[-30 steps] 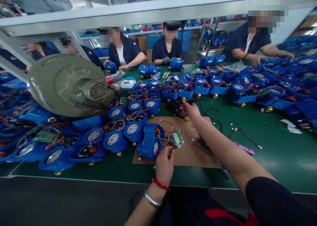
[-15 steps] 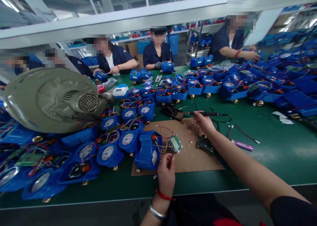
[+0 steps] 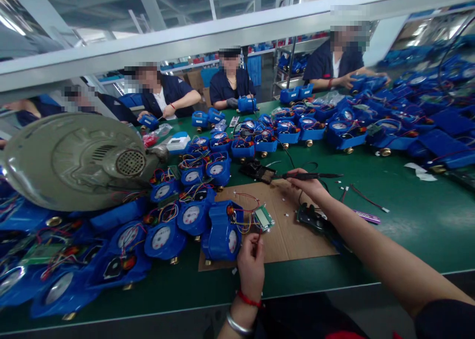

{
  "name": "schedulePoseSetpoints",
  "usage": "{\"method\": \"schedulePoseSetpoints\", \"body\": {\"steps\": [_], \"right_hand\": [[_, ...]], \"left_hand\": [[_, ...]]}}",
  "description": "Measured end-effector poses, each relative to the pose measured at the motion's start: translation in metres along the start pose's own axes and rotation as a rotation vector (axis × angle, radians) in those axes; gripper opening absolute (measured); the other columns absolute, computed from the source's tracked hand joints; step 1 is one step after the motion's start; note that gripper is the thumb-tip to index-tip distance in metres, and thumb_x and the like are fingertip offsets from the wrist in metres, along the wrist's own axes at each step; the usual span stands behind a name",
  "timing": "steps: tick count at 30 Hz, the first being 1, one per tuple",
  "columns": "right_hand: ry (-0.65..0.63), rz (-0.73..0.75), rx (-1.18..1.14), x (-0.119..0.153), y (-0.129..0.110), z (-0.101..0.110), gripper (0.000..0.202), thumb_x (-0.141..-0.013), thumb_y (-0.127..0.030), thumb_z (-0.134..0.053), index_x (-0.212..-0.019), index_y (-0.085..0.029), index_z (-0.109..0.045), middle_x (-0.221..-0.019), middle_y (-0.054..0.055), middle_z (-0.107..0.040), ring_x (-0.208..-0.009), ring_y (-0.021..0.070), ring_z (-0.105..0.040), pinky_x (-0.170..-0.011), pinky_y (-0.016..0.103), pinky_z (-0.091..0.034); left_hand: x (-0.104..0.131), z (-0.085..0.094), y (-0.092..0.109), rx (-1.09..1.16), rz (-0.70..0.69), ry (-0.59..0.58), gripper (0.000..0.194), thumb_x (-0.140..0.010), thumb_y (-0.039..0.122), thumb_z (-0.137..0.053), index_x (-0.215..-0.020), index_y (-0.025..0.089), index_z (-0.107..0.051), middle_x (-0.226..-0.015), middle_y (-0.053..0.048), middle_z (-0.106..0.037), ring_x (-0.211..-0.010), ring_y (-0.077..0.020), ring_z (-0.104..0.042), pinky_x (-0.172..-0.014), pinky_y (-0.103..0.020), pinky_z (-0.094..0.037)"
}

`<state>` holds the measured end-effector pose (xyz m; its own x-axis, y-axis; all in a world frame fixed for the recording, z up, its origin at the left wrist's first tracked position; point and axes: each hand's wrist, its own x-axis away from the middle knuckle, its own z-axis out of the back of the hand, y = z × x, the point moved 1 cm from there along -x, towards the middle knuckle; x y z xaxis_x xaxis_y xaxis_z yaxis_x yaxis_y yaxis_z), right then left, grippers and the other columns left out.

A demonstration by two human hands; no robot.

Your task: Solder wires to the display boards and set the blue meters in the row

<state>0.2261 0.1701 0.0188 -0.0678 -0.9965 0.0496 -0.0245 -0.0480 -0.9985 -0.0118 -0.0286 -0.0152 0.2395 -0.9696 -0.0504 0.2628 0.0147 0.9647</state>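
Thumb and fingers of the person's left hand [image 3: 251,262] are pinched together on a thin reddish wire [image 3: 259,238], just below a small green circuit board [image 3: 263,216] with a pale display. From where I stand, the right hand [image 3: 305,184] is wrapped round the handle of a slim black soldering iron [image 3: 319,175], held nearly level, its working end pointing left to a black stand [image 3: 260,171]; whether it touches the stand I cannot tell. The circuit board sits over a sheet of brown cardboard [image 3: 287,235], joined by coloured leads to a blue meter [image 3: 221,232] that lies at the cardboard's left side with its dial turned right. Under the right wrist, at the cardboard's right edge, is a dark object [image 3: 310,215], partly hidden by the forearm. Farther right on the green table [image 3: 404,215] lie a purple strip [image 3: 366,217] and a loose two-coloured cable [image 3: 367,198]. More blue meters [image 3: 162,240] crowd the left, many with wiring exposed, beside a big olive-green housing [image 3: 74,156] with a round grille. Across the table, co-workers in navy tops handle blue units, one with a grey glove [image 3: 232,102].
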Motion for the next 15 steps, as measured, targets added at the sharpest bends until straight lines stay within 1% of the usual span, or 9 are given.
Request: {"method": "schedulePoseSetpoints", "body": {"steps": [2,4,6,11,13,15], "right_hand": [[0.036,-0.043,-0.063,-0.007,0.001,0.002,0.025,-0.071,-0.029,-0.075,-0.091,-0.018,-0.064,-0.065,-0.001,-0.063,-0.053,0.0097,-0.057,-0.047,0.018,-0.044],[0.08,-0.094,-0.127,-0.017,0.006,0.0,0.017,-0.079,-0.031,-0.068,-0.085,-0.016,-0.062,-0.064,0.001,-0.063,-0.053,0.0102,-0.058,-0.047,0.018,-0.047],[0.123,-0.137,-0.175,-0.028,0.011,-0.005,0.018,-0.083,-0.032,-0.065,-0.077,-0.016,-0.059,-0.063,0.004,-0.065,-0.052,0.0108,-0.06,-0.046,0.018,-0.049],[0.205,-0.189,-0.217,-0.048,0.022,-0.021,0.02,-0.084,-0.03,-0.065,-0.072,-0.017,-0.056,-0.061,0.005,-0.066,-0.051,0.0123,-0.063,-0.046,0.019,-0.052],[0.229,-0.184,-0.205,-0.049,0.023,-0.021,0.018,-0.084,-0.027,-0.064,-0.072,-0.016,-0.056,-0.062,0.005,-0.066,-0.053,0.0129,-0.064,-0.048,0.019,-0.053],[0.247,-0.16,-0.178,-0.048,0.023,-0.017,0.016,-0.084,-0.026,-0.064,-0.073,-0.016,-0.057,-0.064,0.006,-0.066,-0.055,0.0134,-0.065,-0.051,0.02,-0.055]], "left_hand": [[0.0,0.0,-0.001,0.008,-0.01,-0.001,0.023,-0.09,0.037,-0.052,-0.097,0.017,-0.059,-0.082,-0.005,-0.063,-0.066,-0.0129,-0.062,-0.058,-0.022,-0.049],[-0.001,-0.001,-0.002,0.026,-0.014,-0.003,0.023,-0.09,0.038,-0.053,-0.097,0.017,-0.058,-0.081,-0.005,-0.062,-0.066,-0.013,-0.061,-0.058,-0.022,-0.049],[-0.001,-0.001,-0.002,0.036,-0.004,-0.008,0.023,-0.09,0.038,-0.052,-0.097,0.017,-0.057,-0.08,-0.004,-0.061,-0.066,-0.0132,-0.061,-0.058,-0.022,-0.049],[0.0,-0.001,0.0,0.015,0.019,-0.025,0.023,-0.09,0.038,-0.051,-0.097,0.017,-0.057,-0.082,-0.005,-0.061,-0.071,-0.0143,-0.062,-0.06,-0.023,-0.049],[0.0,0.0,0.001,0.01,0.018,-0.025,0.022,-0.091,0.037,-0.051,-0.097,0.017,-0.057,-0.082,-0.004,-0.061,-0.07,-0.0141,-0.062,-0.06,-0.023,-0.049],[0.0,0.001,0.002,0.006,0.012,-0.025,0.021,-0.091,0.037,-0.051,-0.096,0.017,-0.057,-0.081,-0.004,-0.061,-0.069,-0.0138,-0.062,-0.06,-0.022,-0.048]]}}
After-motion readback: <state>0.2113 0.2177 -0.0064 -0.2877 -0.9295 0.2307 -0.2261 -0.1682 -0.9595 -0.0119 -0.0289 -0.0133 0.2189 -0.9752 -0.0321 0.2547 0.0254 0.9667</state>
